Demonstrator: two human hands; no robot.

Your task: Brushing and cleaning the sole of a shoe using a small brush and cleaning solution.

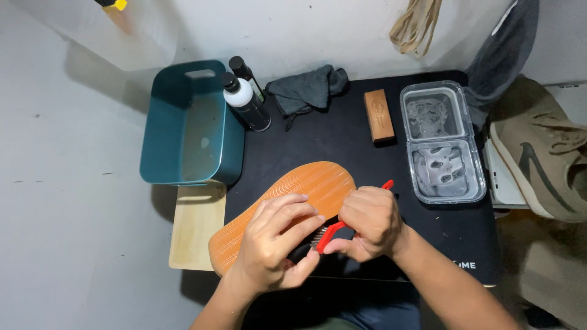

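On the black mat [342, 140] covering the tabletop, head view: shoe [287, 201] lies sole-up, orange ribbed sole facing the camera, toe end pointing up-right, heel end overhanging the mat's near-left edge toward the wooden board [194, 229].

Left hand [275, 241] is clamped around the heel half of the shoe, fingers curled over the sole, which looks like bracing so the sole stays flat and exposed. Right hand [367, 223] is closed around the red brush [333, 233]; handle tip pokes out past the knuckles up-right, bristle end sits just beside the left fingertips, at the sole's near edge. Cannot tell if the bristles touch the sole.

Shoe is under and between both hands.

Rest is parked out of the working zone, near enough to reach:
- teal tub [189, 125], left
- two dark bottles [246, 101], beside the tub
- grey cloth [306, 88], back
- wooden block [379, 116], back right
- clear two-part container [441, 143], right
- second shoe [541, 159], olive, off the mat, far right
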